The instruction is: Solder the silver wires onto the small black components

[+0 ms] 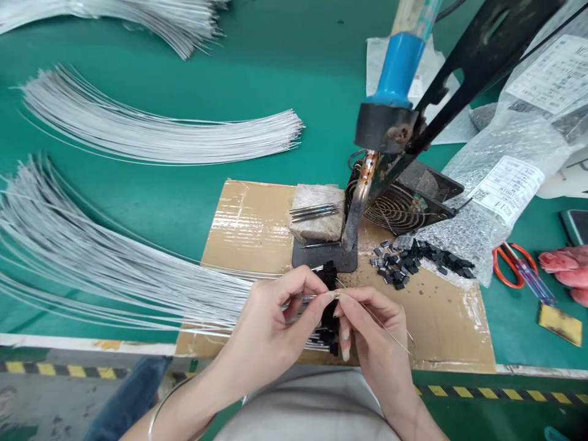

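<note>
A thin grey wire (294,298) with a small black connector (329,273) at its tip sits pinched between both hands just above the near edge of the cardboard sheet (248,226). The left hand (271,327) closes thumb and forefinger on the wire's end, with a few more wires and black connectors gathered under its palm. The right hand (372,334) meets it fingertip to fingertip, pinching at the same spot, and a fine strand of solder wire (381,324) runs back across its fingers. Just beyond the hands stands a soldering iron (362,190) with a blue handle, held tip-down in a black stand (459,79) over a dark base plate (324,256). Beside the tip lies a worn sponge block (316,214) with several wire ends resting on it. To the right, loose black connectors (413,260) spill from a bubble-wrap bag (505,177), and red-handled scissors (512,266) lie further right on the green table (184,202). To the left, large fanned bundles of grey wires (114,269) spread across the table.
</note>
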`<state>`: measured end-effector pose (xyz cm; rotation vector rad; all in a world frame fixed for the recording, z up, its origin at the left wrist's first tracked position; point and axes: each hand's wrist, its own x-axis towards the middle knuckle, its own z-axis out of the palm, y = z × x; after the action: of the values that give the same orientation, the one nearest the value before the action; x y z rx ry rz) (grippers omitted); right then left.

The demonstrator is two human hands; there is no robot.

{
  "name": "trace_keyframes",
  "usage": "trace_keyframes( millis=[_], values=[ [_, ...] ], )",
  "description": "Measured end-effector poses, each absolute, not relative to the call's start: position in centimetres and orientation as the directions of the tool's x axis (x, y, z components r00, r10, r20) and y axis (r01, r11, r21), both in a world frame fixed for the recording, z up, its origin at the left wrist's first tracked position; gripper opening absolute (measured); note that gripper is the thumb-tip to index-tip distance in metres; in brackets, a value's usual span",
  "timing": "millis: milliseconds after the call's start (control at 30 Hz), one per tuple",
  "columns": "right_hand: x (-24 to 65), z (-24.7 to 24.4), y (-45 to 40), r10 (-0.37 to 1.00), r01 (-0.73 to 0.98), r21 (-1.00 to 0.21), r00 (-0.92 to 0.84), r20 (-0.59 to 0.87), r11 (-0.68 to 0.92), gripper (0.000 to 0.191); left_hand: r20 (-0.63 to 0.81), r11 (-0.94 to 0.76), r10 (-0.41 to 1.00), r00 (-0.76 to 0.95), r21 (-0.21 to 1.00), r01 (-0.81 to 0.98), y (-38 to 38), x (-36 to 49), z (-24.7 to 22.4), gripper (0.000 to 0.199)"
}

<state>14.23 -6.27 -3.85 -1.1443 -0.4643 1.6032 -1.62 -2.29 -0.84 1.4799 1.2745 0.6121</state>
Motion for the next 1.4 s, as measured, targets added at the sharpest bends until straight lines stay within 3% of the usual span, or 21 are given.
trace_keyframes(
  millis=[600,967,1400],
  values=[
    [15.3,-3.3,-5.4,0.824,-0.522,-0.672,-0.113,-0.556,-0.525,0.023,-0.244,0.148,0.909,0.339,0.947,0.284,-1.6,-1.5,-0.1,0.021],
    [14.8,-3.3,-5.9,0.843,-0.614,-0.626,-0.129,-0.522,-0.481,0.012,-0.214,0.130,0.934,0.285,0.949,0.286,-2.3,-1.5,-0.9,0.020],
    [14.4,-3.2,-5.5,0.857,-0.654,-0.621,-0.083,-0.508,-0.432,0.014,-0.124,0.015,0.962,0.244,0.915,0.404,-2.7,-1.3,-0.9,0.019]
  ],
)
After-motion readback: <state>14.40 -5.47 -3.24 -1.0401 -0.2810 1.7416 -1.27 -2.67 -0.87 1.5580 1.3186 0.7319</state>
